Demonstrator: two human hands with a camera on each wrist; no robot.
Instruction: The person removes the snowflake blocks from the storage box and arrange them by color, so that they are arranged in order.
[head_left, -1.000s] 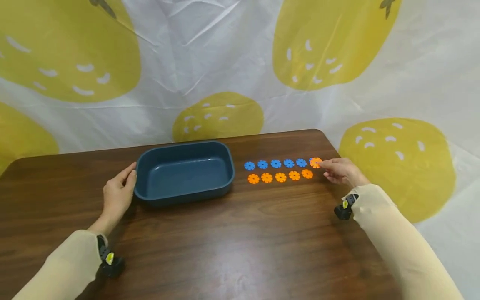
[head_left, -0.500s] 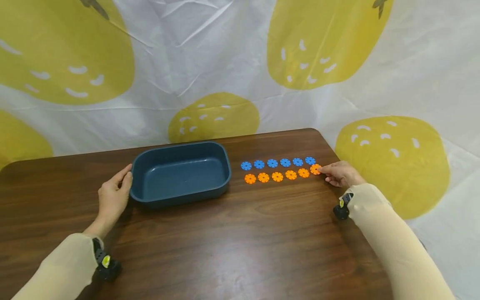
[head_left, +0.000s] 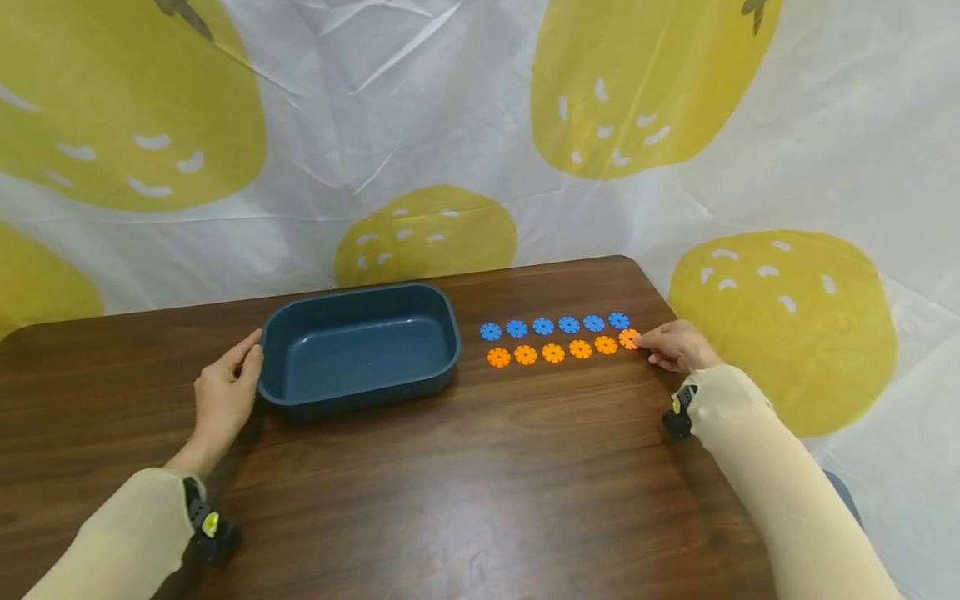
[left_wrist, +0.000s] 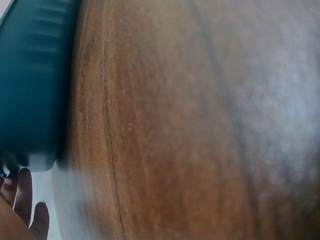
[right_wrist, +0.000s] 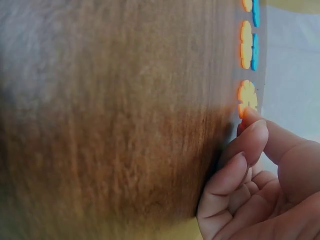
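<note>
My left hand rests at the left end of a dark blue rectangular basin, its fingers and thumb against the outside wall. In the left wrist view, fingertips meet the end of the basin. At the right end of a row of orange notched discs, my right hand pinches the last orange disc by its edge between thumb and finger. The right wrist view shows that orange disc tilted at the fingertips. A matching row of blue notched discs lies just behind.
The brown wooden table carries the basin and both rows of discs. Its back and right edges meet a white curtain with yellow fruit shapes. A dark rounded object shows partly behind the right sleeve.
My right hand has brought the orange disc from over the last blue disc nearer to me, to the end of the orange row. My left hand stays at the basin; the view shifts slightly.
</note>
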